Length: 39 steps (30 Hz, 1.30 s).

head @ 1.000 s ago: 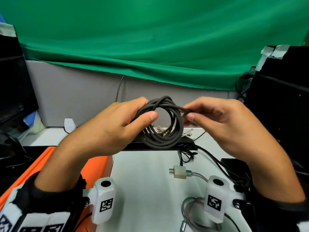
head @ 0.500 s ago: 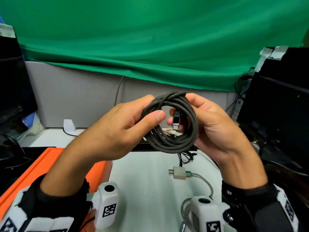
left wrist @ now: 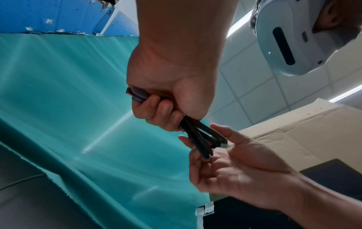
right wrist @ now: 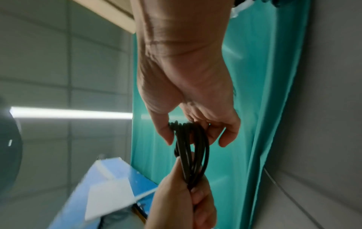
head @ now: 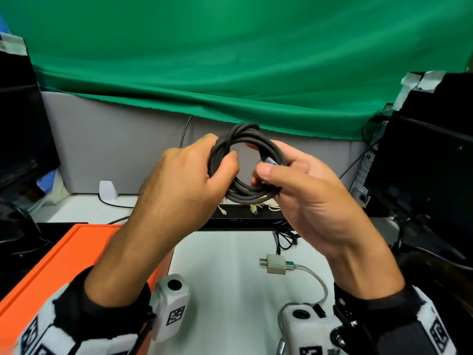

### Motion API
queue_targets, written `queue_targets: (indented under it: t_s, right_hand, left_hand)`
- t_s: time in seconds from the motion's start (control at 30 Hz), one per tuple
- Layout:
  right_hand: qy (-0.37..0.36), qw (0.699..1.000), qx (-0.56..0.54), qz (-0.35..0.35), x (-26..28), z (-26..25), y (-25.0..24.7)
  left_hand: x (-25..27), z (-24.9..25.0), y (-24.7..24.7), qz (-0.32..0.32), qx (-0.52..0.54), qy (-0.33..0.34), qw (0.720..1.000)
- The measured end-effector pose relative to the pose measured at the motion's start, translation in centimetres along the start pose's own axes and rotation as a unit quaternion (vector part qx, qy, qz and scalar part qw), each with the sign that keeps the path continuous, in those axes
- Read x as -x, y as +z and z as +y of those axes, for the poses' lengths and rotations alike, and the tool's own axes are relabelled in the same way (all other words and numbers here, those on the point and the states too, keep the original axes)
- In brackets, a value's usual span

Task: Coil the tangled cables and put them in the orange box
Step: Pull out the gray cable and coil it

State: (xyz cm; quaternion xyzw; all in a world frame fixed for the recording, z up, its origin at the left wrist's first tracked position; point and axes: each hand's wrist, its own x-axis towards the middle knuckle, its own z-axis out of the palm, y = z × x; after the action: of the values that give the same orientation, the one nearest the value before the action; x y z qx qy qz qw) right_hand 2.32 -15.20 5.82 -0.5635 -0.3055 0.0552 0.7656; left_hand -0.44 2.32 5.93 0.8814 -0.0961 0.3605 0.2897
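Holding the coiled dark cable (head: 245, 165) up in the air above the table (head: 230, 290), the left hand (head: 184, 185) is gripping one side while the right hand (head: 302, 190) is pinching the other around the plug end, seemingly keeping the loops from springing apart, with the orange box (head: 58, 265) waiting beside the table's left edge.

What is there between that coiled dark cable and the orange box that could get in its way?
Nothing visible. The coiled cable is held up between the left hand and right hand; the orange box sits lower left, with only the left forearm over its near edge. Its inside is not visible.
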Motion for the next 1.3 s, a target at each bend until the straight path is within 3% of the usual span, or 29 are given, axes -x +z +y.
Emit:
queue_targets:
  t_s: [0.1, 0.17, 0.2, 0.3, 0.33, 0.4, 0.57, 0.73, 0.83, 0.97, 1.07, 1.2, 1.3]
  right_hand:
    - [-0.030, 0.993, 0.105, 0.034, -0.3, 0.7, 0.5]
    - [-0.053, 0.971, 0.226, 0.062, -0.1, 1.1, 0.7]
    - [-0.072, 0.943, 0.317, 0.073, 0.0, 1.3, 0.7]
    - [-0.155, 0.814, 0.547, 0.115, 0.2, 2.1, 0.5]
    - [-0.175, 0.789, 0.576, 0.123, 0.1, 2.1, 0.5]
    - [-0.187, 0.770, 0.599, 0.112, -0.1, 2.2, 0.4]
    - [-0.170, 0.786, 0.589, 0.084, 0.1, 1.2, -1.0]
    - [-0.127, 0.841, 0.525, 0.026, 0.7, 0.0, -1.6]
    - [-0.095, 0.888, 0.449, 0.002, 0.9, -0.5, -1.8]
    - [-0.063, 0.940, 0.336, -0.016, 1.0, -1.1, -2.1]
    - [-0.043, 0.958, 0.284, -0.014, 0.7, -1.1, -2.5]
    - [-0.017, 0.976, 0.215, 0.042, -0.1, -0.3, -2.8]
    - [0.035, 0.986, 0.150, 0.062, -0.8, 0.3, -2.8]
  left_hand:
    - [-0.3, -0.1, 0.4, 0.009, 0.014, -0.037, 0.999]
    - [-0.3, -0.1, 0.5, 0.014, 0.028, -0.053, 0.998]
    - [-0.3, 0.0, 0.4, 0.014, 0.034, -0.056, 0.998]
    - [-0.1, 0.1, 0.5, 0.004, 0.036, -0.050, 0.998]
    - [-0.1, 0.2, 0.6, -0.003, 0.033, -0.039, 0.999]
    - [-0.1, 0.1, 0.6, -0.007, 0.015, 0.002, 1.000]
    - [-0.6, -1.2, 0.9, 0.023, 0.053, 0.049, 0.997]
    - [-0.8, -1.6, 0.6, 0.040, 0.098, -0.016, 0.994]
    - [-1.1, -1.4, 0.2, 0.013, 0.166, -0.072, 0.983]
    - [-1.5, -1.4, -0.4, -0.056, 0.318, -0.100, 0.941]
    - [-1.3, -1.0, -0.4, -0.086, 0.387, -0.123, 0.910]
    - [-1.3, -1.0, -0.1, -0.136, 0.439, -0.110, 0.881]
    - [-1.2, -1.8, 0.3, -0.140, 0.384, -0.081, 0.909]
